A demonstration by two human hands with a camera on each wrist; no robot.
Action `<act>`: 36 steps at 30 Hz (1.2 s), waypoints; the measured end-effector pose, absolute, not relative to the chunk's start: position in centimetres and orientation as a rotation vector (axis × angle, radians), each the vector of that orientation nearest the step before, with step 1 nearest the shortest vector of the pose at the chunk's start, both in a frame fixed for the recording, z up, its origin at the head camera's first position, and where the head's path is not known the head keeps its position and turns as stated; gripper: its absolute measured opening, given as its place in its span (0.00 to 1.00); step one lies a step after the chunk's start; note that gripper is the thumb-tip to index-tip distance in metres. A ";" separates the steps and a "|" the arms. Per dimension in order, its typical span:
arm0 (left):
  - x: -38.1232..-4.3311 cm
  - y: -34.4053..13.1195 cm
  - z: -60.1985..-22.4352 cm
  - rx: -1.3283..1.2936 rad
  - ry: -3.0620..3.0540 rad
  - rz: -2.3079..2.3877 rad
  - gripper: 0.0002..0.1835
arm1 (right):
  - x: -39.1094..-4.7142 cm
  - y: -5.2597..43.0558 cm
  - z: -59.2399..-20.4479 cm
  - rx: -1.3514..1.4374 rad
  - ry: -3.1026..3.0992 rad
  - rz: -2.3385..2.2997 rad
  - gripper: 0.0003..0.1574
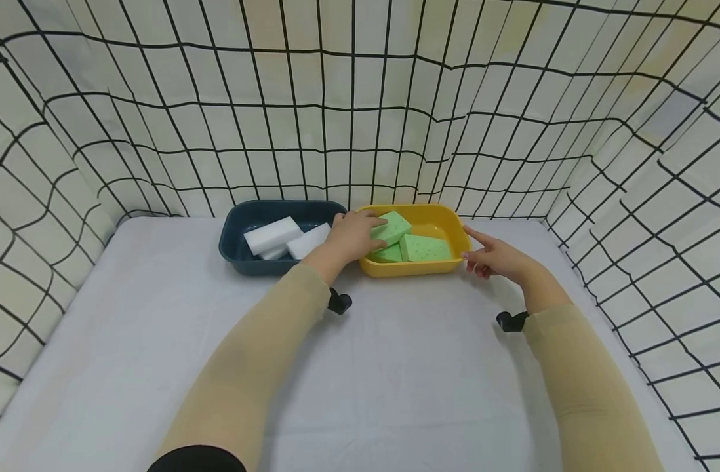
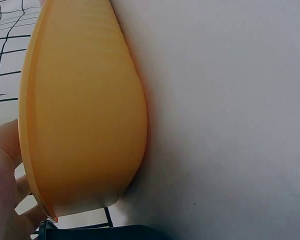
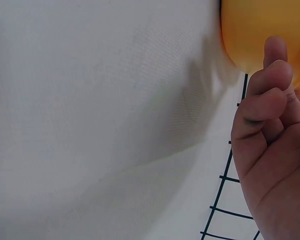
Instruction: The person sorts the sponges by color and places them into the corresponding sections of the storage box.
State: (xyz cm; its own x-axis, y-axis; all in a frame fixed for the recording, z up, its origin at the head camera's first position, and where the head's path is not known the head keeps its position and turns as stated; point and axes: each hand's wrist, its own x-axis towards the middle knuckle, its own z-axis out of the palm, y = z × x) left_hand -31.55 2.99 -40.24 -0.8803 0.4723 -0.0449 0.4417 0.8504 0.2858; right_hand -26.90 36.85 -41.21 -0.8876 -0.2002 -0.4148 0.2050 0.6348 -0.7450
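Note:
A yellow tray [image 1: 412, 268] holds several pale green speckled sponges. My left hand [image 1: 353, 236] reaches over its left end, thumb and fingers on either side of the upper green sponge [image 1: 393, 228], which lies tilted on the others. In the left wrist view, the tray's wall [image 2: 87, 110] hides the fingertips and the sponge. At the tray's right end is my right hand [image 1: 498, 257], index finger extended to the rim and the other fingers bent. The right wrist view shows that palm [image 3: 285, 170] with nothing in it.
A dark blue tray [image 1: 260, 267] with several white sponges [image 1: 273, 235] stands left of the yellow one, close beside it. Black wire grid panels [image 1: 353, 151] over white cloth border the white-covered table [image 1: 419, 367] at the back and sides.

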 end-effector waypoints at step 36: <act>-30.5 0.9 -39.5 0.784 2.901 0.528 0.34 | -27.5 37.5 -40.9 0.013 2.510 -1.045 0.54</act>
